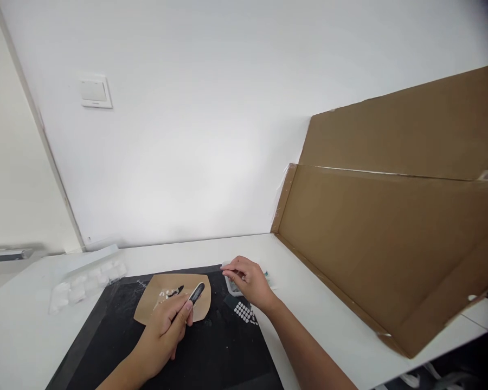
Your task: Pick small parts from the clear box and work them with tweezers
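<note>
Bright even indoor light, soft glow on white wall, faint shadows under hands, strong wide-angle tilt & bending at edges, dark vignette top-right corner, slightly soft focus overall

So the black mat looks like matt rubbery plastic, a bit scuffed with pale marks. On it sits a tan piece that reads as smooth leather or thick card, hard to say which. The pen over that piece is glossy black plastic. Under the mat, the tabletop is smooth white laminate with a soft sheen. Right of the mat, the big cardboard sheet is plain matt brown. Left of the mat, a clear glossy plastic tray.
</note>
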